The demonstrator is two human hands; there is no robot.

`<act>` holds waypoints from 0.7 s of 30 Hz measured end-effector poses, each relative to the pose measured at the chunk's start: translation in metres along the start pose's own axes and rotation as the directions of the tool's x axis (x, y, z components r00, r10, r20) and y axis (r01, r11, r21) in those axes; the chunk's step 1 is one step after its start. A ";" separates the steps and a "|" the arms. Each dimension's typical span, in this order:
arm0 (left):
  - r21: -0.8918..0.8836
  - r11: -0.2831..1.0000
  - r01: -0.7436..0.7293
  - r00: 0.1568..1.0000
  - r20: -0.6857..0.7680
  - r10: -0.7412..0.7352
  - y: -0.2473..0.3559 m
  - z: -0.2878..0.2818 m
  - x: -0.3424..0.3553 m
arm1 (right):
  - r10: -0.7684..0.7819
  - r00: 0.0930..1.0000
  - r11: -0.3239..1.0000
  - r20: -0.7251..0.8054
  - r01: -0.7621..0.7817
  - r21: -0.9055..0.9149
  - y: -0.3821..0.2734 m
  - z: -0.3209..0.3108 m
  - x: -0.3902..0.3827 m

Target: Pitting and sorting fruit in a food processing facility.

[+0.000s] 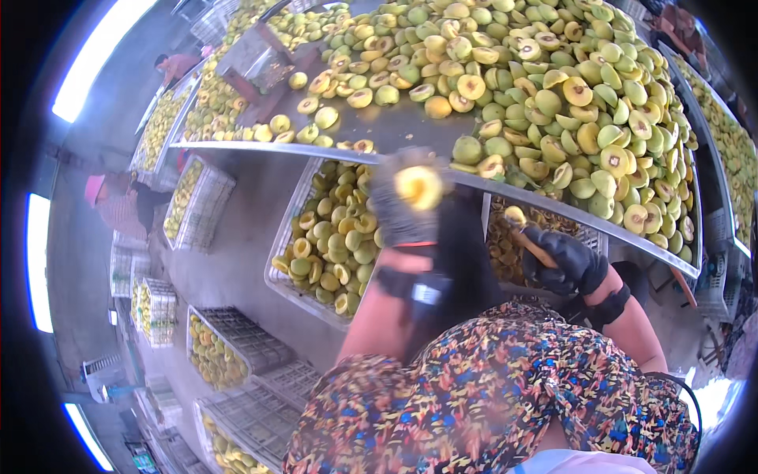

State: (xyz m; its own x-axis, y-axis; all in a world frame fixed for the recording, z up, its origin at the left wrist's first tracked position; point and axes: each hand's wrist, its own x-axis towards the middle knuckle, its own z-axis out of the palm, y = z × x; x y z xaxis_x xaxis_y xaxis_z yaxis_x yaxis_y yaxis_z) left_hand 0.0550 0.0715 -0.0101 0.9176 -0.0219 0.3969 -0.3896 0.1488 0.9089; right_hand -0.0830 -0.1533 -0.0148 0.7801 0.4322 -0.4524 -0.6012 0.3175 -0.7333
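Note:
My left hand (401,207), in a grey glove and smeared by motion, holds a yellow fruit half (418,188) with its cut face up, just over the near edge of the metal table (395,130). Lower and to the right, my right hand (567,261) wears a black glove. Its fingers wrap round the wooden handle (538,248) of a small tool, whose tip is covered by a yellowish piece (515,216); the tip's exact shape cannot be made out. A heap of green-yellow fruit halves (568,103), some with brown pits, lies on the table.
Below the table edge stands a white crate of fruit halves (328,237). Under my right hand, another container holds brownish pits or scraps (505,245). More filled crates (225,340) stand on the floor at left. A person in a pink hat (110,197) bends at far left.

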 end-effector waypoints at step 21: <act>-0.075 0.748 0.659 0.625 0.608 -0.490 -0.108 0.033 0.148 | -0.591 0.806 0.106 0.039 0.125 -0.987 0.023 -0.054 -0.002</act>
State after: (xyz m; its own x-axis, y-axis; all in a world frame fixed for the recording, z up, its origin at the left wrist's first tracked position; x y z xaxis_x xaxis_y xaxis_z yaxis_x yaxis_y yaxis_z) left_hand 0.2301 0.0194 -0.0456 0.7161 -0.6877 -0.1192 0.3192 0.1709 0.9321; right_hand -0.0894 -0.1923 -0.0577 0.9771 0.1931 0.0888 0.2050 -0.7452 -0.6346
